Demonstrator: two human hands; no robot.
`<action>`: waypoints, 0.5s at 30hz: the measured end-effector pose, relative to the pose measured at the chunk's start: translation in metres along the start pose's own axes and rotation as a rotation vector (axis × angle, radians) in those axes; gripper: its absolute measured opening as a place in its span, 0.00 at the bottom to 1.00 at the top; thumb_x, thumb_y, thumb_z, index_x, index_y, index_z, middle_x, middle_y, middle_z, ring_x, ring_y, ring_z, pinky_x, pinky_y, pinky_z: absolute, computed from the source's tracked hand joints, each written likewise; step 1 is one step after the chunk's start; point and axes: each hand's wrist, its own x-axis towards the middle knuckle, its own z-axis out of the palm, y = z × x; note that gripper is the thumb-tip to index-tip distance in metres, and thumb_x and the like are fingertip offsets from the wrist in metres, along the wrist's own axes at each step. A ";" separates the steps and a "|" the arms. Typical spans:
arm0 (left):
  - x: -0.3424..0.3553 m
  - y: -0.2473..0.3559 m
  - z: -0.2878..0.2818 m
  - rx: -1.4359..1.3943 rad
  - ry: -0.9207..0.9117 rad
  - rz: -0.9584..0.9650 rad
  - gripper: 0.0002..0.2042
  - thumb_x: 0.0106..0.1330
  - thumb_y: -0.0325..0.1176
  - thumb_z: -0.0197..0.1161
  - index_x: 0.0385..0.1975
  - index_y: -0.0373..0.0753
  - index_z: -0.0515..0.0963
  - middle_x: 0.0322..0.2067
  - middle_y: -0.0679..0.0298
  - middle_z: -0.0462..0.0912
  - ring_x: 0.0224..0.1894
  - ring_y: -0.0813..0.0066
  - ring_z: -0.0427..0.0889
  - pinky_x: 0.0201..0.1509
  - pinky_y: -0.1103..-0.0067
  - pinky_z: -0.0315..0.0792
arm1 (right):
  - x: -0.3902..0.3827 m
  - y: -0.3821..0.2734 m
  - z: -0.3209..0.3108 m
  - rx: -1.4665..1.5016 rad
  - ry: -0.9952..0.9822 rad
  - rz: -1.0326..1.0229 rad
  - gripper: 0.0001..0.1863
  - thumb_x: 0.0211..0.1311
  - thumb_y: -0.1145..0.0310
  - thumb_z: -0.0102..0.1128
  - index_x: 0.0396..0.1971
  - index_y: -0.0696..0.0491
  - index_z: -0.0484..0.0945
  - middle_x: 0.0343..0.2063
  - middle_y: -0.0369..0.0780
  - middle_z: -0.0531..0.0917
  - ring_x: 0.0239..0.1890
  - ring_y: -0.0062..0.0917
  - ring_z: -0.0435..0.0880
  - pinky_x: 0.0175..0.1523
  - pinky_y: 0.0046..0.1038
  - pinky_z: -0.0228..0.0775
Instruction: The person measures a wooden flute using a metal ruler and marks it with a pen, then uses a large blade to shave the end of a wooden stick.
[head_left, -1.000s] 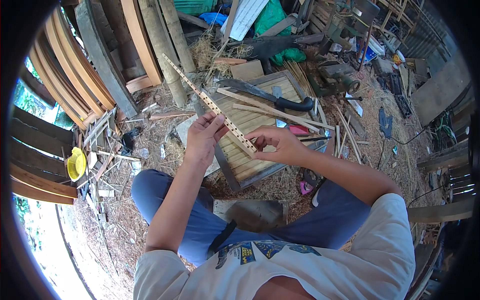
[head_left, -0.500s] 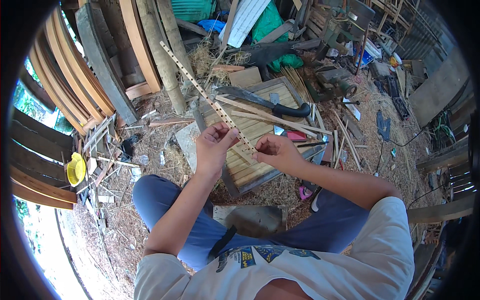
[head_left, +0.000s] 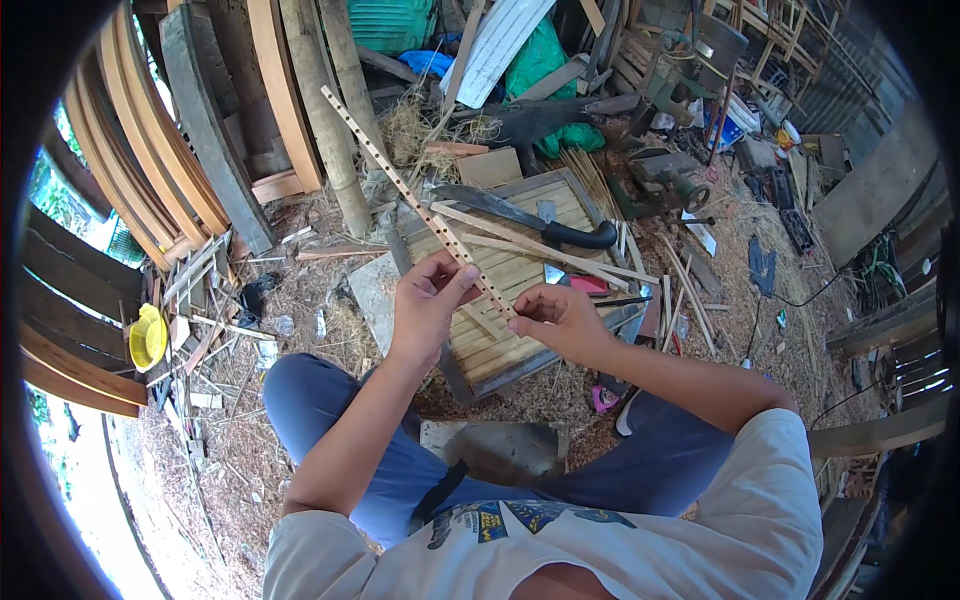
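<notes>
A long, thin, pale wooden strip (head_left: pixel 405 188) with a row of dark holes slants from far left to near right in front of me. My left hand (head_left: pixel 425 305) pinches it between thumb and fingers below its middle. At its near right end, my right hand (head_left: pixel 562 320) grips it with thumb and bent fingers. Beneath the strip lies a slatted wooden panel (head_left: pixel 515 348) with a dark frame. Resting on it are a machete (head_left: pixel 490 204) with a black handle, several loose wooden strips (head_left: pixel 545 243), a red object (head_left: pixel 588 285) and a slim black tool (head_left: pixel 622 301).
A yellow plastic basin (head_left: pixel 147 338) stands at the left, near tall curved-looking timbers (head_left: pixel 160 130). A rusty machine (head_left: pixel 665 180) is at the back right. Wood scraps and shavings cover the ground. A pink object (head_left: pixel 604 398) lies by my right leg; a cable (head_left: pixel 800 303) runs at the right.
Both hands keep the same hold on the strip, which has barely shifted. The whole view has moved slightly.
</notes>
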 end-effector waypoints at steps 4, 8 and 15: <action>0.001 -0.003 -0.008 0.045 -0.016 -0.029 0.08 0.77 0.30 0.67 0.50 0.40 0.77 0.42 0.66 0.83 0.49 0.76 0.85 0.58 0.72 0.84 | -0.001 0.001 0.004 0.004 0.031 -0.039 0.09 0.68 0.76 0.73 0.45 0.61 0.84 0.38 0.35 0.89 0.41 0.14 0.86 0.49 0.21 0.80; -0.001 -0.001 0.002 0.027 -0.050 0.021 0.10 0.81 0.32 0.62 0.54 0.36 0.77 0.45 0.64 0.87 0.52 0.75 0.85 0.61 0.74 0.80 | -0.004 0.005 0.006 -0.006 0.041 -0.055 0.10 0.68 0.76 0.74 0.45 0.62 0.85 0.38 0.35 0.89 0.41 0.15 0.86 0.49 0.22 0.80; -0.003 -0.018 0.004 0.019 -0.049 0.065 0.11 0.88 0.39 0.48 0.56 0.38 0.68 0.43 0.62 0.82 0.53 0.71 0.84 0.60 0.72 0.77 | -0.007 0.009 0.013 -0.141 0.030 -0.050 0.11 0.68 0.76 0.74 0.46 0.62 0.84 0.39 0.34 0.88 0.43 0.14 0.86 0.52 0.21 0.80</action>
